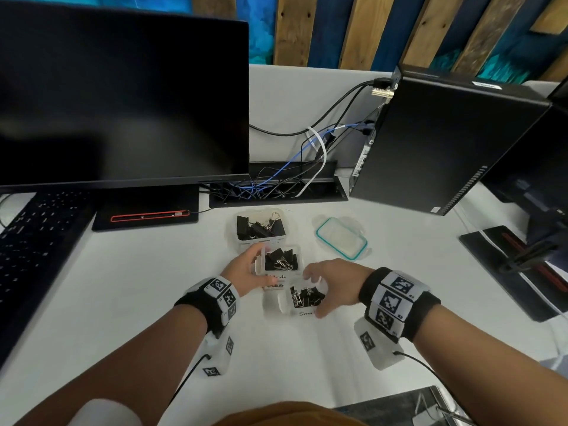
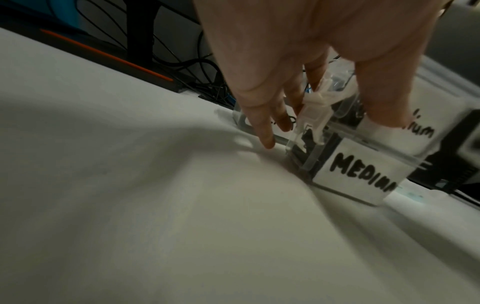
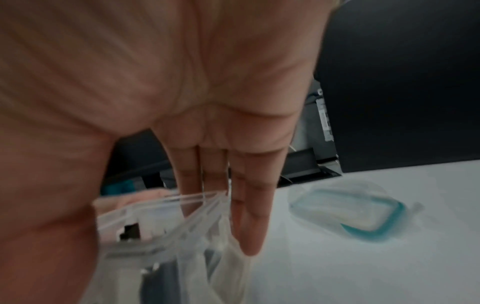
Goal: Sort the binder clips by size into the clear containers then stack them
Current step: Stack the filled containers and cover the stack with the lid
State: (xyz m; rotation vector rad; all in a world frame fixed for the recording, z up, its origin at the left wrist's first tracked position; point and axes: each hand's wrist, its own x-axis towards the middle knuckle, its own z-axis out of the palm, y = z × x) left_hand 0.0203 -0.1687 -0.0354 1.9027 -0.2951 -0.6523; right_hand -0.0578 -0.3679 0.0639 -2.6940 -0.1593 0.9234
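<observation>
White desk (image 1: 129, 302) (cables behind), blue-and-wood slatted wall (image 1: 384, 29).

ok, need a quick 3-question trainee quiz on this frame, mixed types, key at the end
1. True or false: the teal-rimmed lid is snapped onto a container.
2. Which container does the left hand hold? A) the farthest container B) the medium container C) the small container
3. Fill in: the right hand grips the ___ container.

Key: 1 false, the lid lies alone on the desk. 2 B. 3 small.
</observation>
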